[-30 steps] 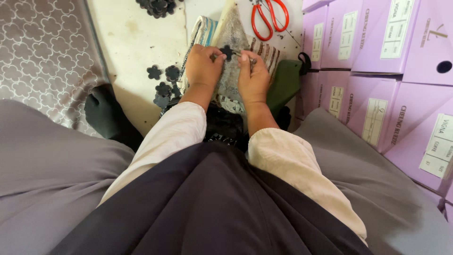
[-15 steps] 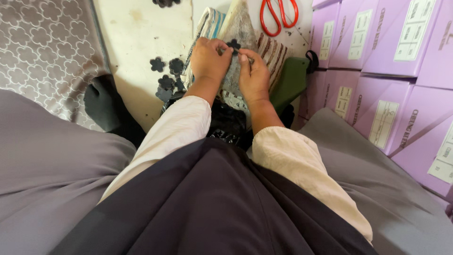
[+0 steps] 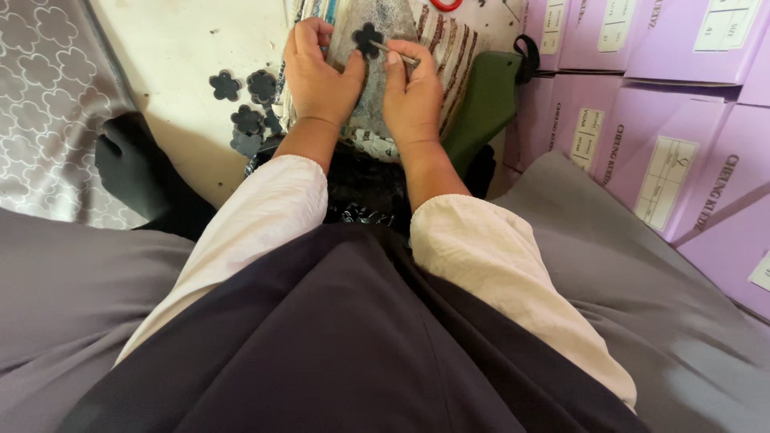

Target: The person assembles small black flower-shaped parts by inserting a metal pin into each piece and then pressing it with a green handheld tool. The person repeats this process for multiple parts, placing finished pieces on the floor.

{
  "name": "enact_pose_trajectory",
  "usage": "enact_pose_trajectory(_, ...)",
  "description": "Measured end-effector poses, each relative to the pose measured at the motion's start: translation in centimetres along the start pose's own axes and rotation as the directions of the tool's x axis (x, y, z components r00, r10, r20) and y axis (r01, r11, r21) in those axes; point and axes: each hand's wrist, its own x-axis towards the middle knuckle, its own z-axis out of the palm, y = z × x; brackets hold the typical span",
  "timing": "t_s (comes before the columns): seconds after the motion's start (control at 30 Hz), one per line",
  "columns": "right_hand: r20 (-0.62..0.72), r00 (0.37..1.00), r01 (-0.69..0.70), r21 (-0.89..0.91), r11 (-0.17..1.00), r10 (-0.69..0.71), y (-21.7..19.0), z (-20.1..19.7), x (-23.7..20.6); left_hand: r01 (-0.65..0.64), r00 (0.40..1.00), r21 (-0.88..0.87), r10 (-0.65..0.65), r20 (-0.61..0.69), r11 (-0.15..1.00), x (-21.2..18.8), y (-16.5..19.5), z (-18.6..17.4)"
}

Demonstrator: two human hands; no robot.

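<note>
My left hand (image 3: pixel 317 74) pinches a small black flower-shaped piece (image 3: pixel 368 37) between thumb and fingers, over a speckled grey pad (image 3: pixel 393 20) on a striped cloth (image 3: pixel 449 44). My right hand (image 3: pixel 413 96) grips a thin metal tool (image 3: pixel 399 53) whose tip touches the flower piece. Both hands sit close together, just past my knees. A few more black flower pieces (image 3: pixel 245 104) lie on the pale floor to the left of my left hand.
Stacked purple boxes (image 3: pixel 642 96) line the right side. A green bag (image 3: pixel 489 100) lies by them. A patterned grey mat (image 3: pixel 48 104) and a dark sock-like shape (image 3: pixel 132 172) lie left. Red scissor handles (image 3: pixel 443 4) show at the top edge.
The view has tilted so the hands sit higher in frame. The hands keep working the flower piece with the tool; the scissors have slid almost out of view.
</note>
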Motion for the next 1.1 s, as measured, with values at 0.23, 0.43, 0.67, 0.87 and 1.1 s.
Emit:
enact_pose_trajectory(0.23, -0.001, 0.999, 0.038, 0.076, 0.996, -0.038, 0.0, 0.6, 0.4, 0.027, 0.999, 0.026, -0.026, -0.02, 0.999, 0.6, -0.2, 0.9)
enact_pose_trajectory(0.43, -0.006, 0.998, 0.059, 0.059, 0.997, -0.058, -0.1, 0.8, 0.4, 0.054, 0.998, 0.057, -0.053, -0.02, 0.997, 0.9, -0.2, 1.2)
enact_pose_trajectory(0.67, 0.01, 0.998, 0.063, -0.019, 0.998, -0.063, -1.2, 0.9, 0.3, 0.053, 0.999, 0.046, -0.053, 0.005, 0.998, 0.8, -0.3, 1.0)
enact_pose_trajectory(0.87, -0.001, 0.999, 0.041, -0.058, 0.997, -0.041, -2.0, 1.0, 0.4, 0.069, 0.998, 0.05, -0.069, 0.003, 0.996, 0.9, -0.2, 1.1)
enact_pose_trajectory(1.1, -0.008, 0.995, 0.102, -0.062, 0.993, -0.103, -2.0, 1.1, 0.3, 0.08, 0.997, 0.065, -0.08, -0.004, 0.995, 0.9, -0.1, 1.1)
